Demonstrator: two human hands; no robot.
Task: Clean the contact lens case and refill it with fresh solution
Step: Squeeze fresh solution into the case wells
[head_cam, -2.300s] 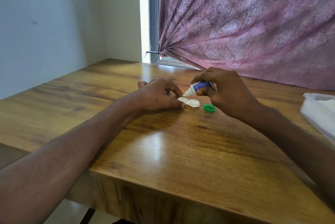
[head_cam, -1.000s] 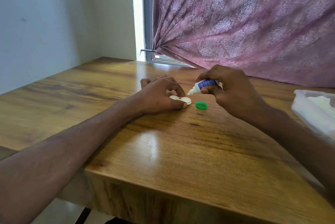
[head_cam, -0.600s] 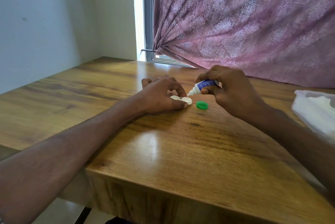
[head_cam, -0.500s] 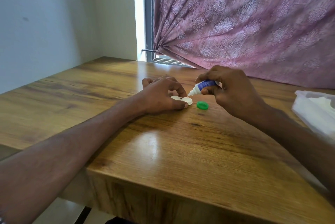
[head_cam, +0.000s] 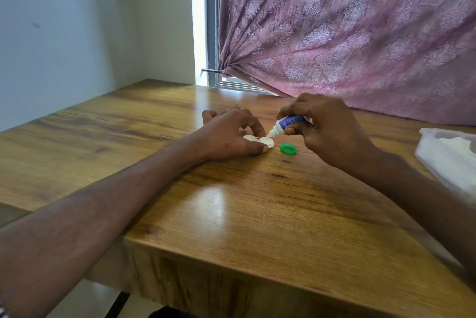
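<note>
On the desk (head_cam: 231, 214), the left hand (head_cam: 229, 134) pinches the white lens case (head_cam: 260, 141) and holds it flat on the wood. The right hand (head_cam: 327, 132) grips a small bottle (head_cam: 286, 124), tilted so its nozzle points down over the case's right well. A green cap (head_cam: 288, 149) lies just right of the case. A white tray (head_cam: 448, 158) sits at the right edge.

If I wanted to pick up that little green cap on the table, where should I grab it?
Probably by its round rim. The green cap lies flat on the wooden table, low and wide, so pinch opposite edges from straight above. Come in from the near side: the right hand with the solution bottle sits just behind it.
</note>
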